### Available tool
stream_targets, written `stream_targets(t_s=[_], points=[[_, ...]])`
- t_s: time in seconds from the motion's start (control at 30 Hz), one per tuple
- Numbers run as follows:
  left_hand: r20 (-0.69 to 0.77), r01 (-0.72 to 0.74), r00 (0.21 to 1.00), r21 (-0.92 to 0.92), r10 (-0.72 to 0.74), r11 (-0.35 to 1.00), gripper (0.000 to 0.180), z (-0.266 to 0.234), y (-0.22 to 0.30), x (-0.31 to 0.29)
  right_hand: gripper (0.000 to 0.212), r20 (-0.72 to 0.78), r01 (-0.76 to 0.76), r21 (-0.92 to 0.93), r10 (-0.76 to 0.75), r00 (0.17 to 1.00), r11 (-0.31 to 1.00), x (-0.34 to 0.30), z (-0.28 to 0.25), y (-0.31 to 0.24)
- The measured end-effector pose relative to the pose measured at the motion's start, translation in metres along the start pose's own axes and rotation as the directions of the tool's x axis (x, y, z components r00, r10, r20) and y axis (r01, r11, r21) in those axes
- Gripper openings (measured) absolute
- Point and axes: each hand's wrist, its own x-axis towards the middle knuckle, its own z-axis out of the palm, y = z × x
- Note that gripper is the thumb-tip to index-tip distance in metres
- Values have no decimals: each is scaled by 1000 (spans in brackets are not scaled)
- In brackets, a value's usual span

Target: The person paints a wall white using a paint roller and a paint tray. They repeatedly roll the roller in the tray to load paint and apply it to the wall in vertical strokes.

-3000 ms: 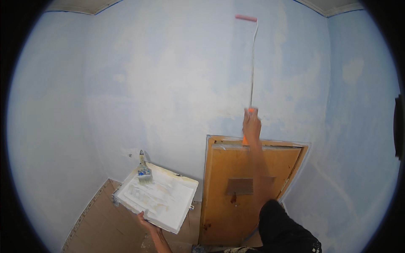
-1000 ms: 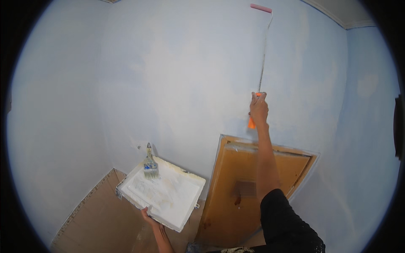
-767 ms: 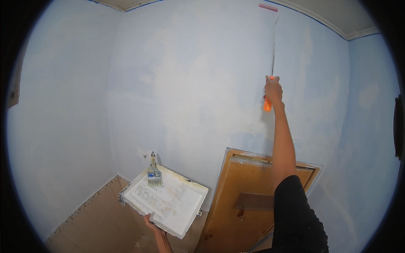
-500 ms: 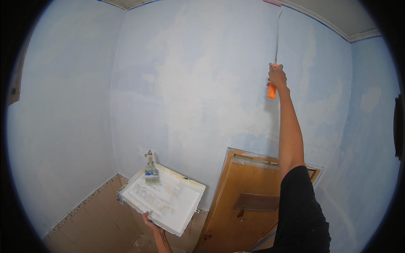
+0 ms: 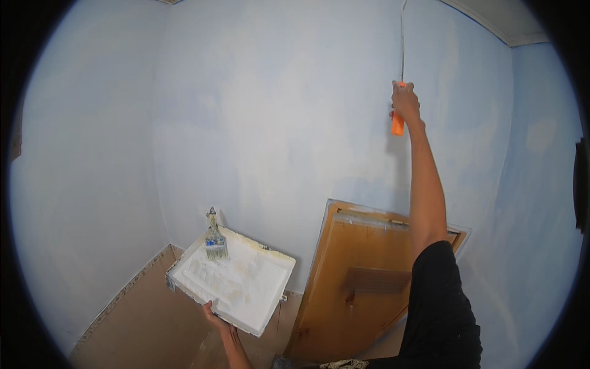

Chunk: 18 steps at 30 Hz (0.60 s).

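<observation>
Right fingers (image 5: 395, 89) wrap the handle (image 5: 397, 127); left fingers (image 5: 208, 306) pinch the tray (image 5: 279, 280); wall (image 5: 276, 123) looks part-done, blue left in places!

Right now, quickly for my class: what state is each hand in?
Left hand: closed on the lower edge of the paint tray, holding it.
Right hand: closed around the orange handle.
</observation>
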Motion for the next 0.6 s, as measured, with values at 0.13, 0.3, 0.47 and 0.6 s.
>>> stream_targets(t_s=[0.13, 0.3, 0.47, 0.6], points=[[-62, -26, 998, 30, 28, 999, 72, 33, -8, 10, 38, 73, -77, -4, 77, 994, 997, -62, 59, 60], [-93, -2, 996, 9, 3, 1000, 74, 46, -20, 13, 26, 30, -58, -53, 60, 998, 997, -208, 141, 184], [-51, 19, 999, 4, -19, 1000, 74, 41, -44, 23, 33, 92, -2, -122, 13, 996, 993, -335, 139, 259], [-99, -10, 995, 42, 15, 999, 72, 43, -44, 25, 40, 199, -117, -173, 151, 968, 978, -432, 152, 309]])
